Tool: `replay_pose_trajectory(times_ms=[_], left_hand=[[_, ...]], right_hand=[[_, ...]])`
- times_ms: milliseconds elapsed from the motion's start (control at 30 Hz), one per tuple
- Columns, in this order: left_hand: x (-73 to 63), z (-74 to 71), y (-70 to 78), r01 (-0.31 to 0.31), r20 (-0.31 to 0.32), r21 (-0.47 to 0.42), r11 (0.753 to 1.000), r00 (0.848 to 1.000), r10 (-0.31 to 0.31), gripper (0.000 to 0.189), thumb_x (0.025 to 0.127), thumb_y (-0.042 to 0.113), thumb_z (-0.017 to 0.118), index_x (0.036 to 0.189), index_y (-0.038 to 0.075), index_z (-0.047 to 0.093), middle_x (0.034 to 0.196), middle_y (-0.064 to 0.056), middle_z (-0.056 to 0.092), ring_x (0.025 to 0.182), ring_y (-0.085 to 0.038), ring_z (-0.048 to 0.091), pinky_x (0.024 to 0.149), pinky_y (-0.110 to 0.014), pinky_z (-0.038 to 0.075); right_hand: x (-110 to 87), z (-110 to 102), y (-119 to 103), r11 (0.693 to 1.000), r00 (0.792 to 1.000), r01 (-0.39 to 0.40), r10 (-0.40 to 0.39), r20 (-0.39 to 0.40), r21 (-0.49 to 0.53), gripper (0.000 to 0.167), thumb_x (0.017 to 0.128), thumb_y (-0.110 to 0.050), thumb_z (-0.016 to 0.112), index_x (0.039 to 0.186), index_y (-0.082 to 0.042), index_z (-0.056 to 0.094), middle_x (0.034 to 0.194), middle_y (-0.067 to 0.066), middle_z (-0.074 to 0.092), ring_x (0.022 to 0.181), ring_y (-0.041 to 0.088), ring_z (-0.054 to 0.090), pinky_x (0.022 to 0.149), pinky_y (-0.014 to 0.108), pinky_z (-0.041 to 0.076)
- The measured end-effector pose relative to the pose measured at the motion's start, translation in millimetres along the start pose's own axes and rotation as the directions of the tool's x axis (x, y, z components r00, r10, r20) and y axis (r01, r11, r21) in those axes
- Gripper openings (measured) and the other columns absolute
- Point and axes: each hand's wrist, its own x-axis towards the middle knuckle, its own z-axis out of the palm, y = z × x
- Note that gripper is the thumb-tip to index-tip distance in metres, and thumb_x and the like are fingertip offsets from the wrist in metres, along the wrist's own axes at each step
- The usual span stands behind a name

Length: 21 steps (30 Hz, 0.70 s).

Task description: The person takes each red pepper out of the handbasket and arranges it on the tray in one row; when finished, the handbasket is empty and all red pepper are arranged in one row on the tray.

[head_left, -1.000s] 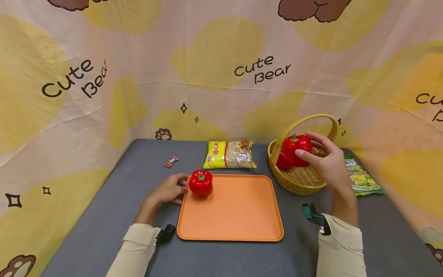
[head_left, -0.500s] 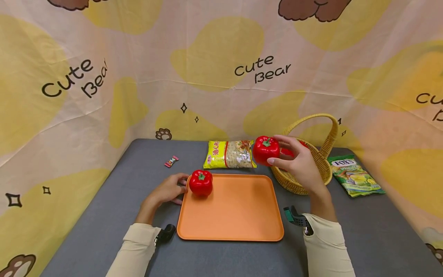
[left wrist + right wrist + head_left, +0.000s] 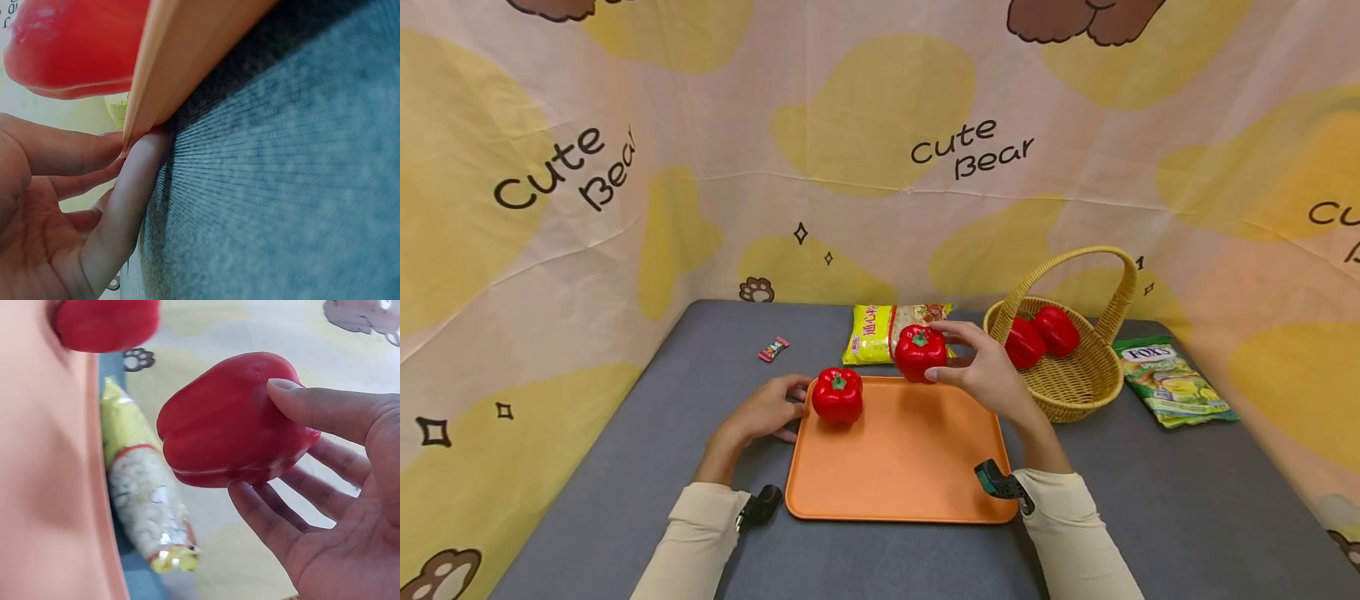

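Note:
A glossy red bell pepper point(image 3: 920, 353) with a green stem is in my right hand point(image 3: 988, 375), thumb on one side and fingers on the other. It is held above the back edge of the orange tray point(image 3: 902, 467), and the right wrist view shows it raised over the tray's level. Another red bell pepper point(image 3: 838, 396) sits upright in the tray's back left corner. My left hand point(image 3: 767, 408) is at the tray's left edge; in the left wrist view its thumb and fingers point(image 3: 81, 153) pinch the rim.
Behind the tray lies a yellow bag of pasta point(image 3: 872, 337), partly hidden by the held pepper. The wicker basket point(image 3: 1078, 392) at the right holds two red peppers point(image 3: 1056, 331). Beside it is a green FOX'S candy bag point(image 3: 1172, 383). A small wrapped candy point(image 3: 772, 348) lies back left.
My right hand has lifted the bell pepper out of the basket and carried it left to the tray's back edge. The left hand keeps its place at the rim.

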Motion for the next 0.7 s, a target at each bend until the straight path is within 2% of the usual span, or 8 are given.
replay_pose_trajectory(times_ms=[233, 433, 700], left_hand=[[-0.2, -0.1, -0.2, -0.001, 0.002, 0.001, 1.0, 1.0, 0.001, 0.053, 0.099, 0.001, 0.062, 0.15, -0.005, 0.051, 0.124, -0.022, 0.059, 0.099, -0.026, 0.068, 0.065, -0.041, 0.067], [-0.1, -0.3, 0.1, 0.004, 0.002, 0.006, 1.0, 1.0, -0.004, 0.052, 0.099, 0.001, 0.062, 0.15, -0.005, 0.051, 0.124, -0.021, 0.059, 0.099, -0.026, 0.068, 0.066, -0.041, 0.067], [0.4, -0.1, -0.1, 0.009, 0.004, 0.005, 1.0, 1.0, -0.009, 0.053, 0.099, 0.001, 0.062, 0.15, -0.005, 0.051, 0.125, -0.022, 0.058, 0.1, -0.026, 0.067, 0.066, -0.041, 0.067]], right_hand=[[2.5, 16, 9, 0.998, 0.998, -0.056, 0.056, 0.036, -0.012, 0.069, 0.087, -0.003, 0.085, 0.149, -0.012, 0.059, 0.145, 0.012, 0.056, 0.127, 0.04, 0.064, 0.099, 0.047, 0.062], [5.7, 28, 17, 0.994, 0.996, -0.063, 0.068, 0.051, -0.095, 0.071, 0.084, -0.003, 0.087, 0.149, -0.011, 0.06, 0.145, 0.011, 0.059, 0.128, 0.038, 0.064, 0.103, 0.051, 0.059], [5.5, 37, 24, 0.992, 0.993, -0.078, 0.086, 0.081, -0.1, 0.07, 0.083, -0.003, 0.087, 0.148, -0.013, 0.062, 0.144, 0.007, 0.062, 0.132, 0.033, 0.062, 0.107, 0.053, 0.056]])
